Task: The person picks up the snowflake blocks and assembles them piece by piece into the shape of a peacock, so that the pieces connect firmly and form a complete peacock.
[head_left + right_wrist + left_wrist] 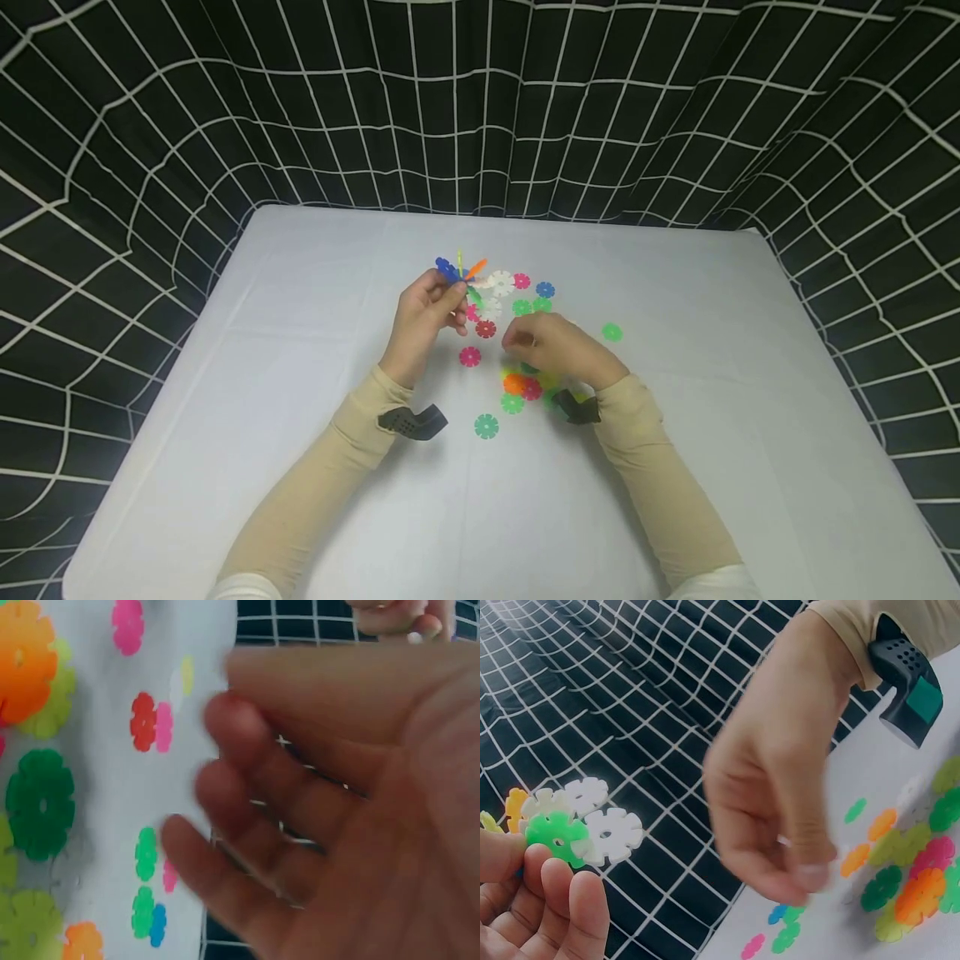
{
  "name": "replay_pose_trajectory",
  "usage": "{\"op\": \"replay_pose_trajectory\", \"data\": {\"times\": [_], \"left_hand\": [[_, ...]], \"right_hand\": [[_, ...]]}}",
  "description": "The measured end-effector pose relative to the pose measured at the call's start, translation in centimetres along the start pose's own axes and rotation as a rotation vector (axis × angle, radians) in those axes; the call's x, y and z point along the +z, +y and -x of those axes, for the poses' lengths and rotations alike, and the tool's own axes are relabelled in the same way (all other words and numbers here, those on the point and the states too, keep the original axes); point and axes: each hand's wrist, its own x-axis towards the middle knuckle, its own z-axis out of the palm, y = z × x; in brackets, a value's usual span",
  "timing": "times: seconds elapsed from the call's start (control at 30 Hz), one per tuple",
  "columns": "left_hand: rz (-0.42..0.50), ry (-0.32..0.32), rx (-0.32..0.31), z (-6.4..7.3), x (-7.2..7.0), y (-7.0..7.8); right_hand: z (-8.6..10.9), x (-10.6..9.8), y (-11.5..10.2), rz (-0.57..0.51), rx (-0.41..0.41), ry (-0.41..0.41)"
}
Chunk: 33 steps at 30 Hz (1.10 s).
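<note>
My left hand (427, 319) is raised over the far middle of the table, pinching a cluster of joined snowflake discs between thumb and fingers. In the left wrist view that cluster shows a green disc (557, 837), a white disc (612, 835) and an orange disc (514, 806); a blue disc (446, 267) sticks out in the head view. To the right, my right hand (558, 343) hovers above the loose discs. Its fingers are loosely bent, and nothing shows between them in the right wrist view. It looks blurred there.
Loose discs lie around and below the right hand: an orange disc (514, 383), a pink disc (470, 357), a teal disc (487, 427) and several others. One green disc (612, 332) lies apart on the right. The white table (315, 283) meets a dark grid curtain (450, 108) behind.
</note>
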Motion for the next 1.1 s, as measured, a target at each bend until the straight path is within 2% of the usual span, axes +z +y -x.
{"op": "replay_pose_trajectory", "data": {"times": [0.1,0.17,0.43,0.57,0.7,0.83,1.0,1.1], "left_hand": [[0.001,0.0,0.008,0.0,0.0,0.0],[0.004,0.002,0.009,0.0,0.0,0.0],[0.015,0.0,-0.002,-0.1,-0.1,0.1],[0.02,-0.001,-0.003,-0.1,-0.1,0.2],[0.024,-0.003,0.001,-0.2,-0.2,0.1],[0.02,-0.003,-0.002,-0.2,-0.2,0.0],[0.003,-0.021,-0.014,-0.1,-0.2,-0.1],[-0.024,-0.049,-0.03,-0.2,-0.2,-0.2]], "right_hand": [[0.0,0.3,0.1,0.045,0.027,-0.103],[0.0,0.5,0.3,0.064,0.045,-0.142],[0.0,1.3,0.4,0.189,0.084,-0.214],[-0.1,1.5,0.3,0.216,0.083,-0.214],[-0.3,1.6,0.4,0.218,0.071,-0.17],[-0.4,1.4,0.6,0.147,0.078,-0.091],[-0.2,0.4,0.6,0.025,0.054,0.085],[0.1,-0.4,0.4,-0.125,0.05,0.229]]}}
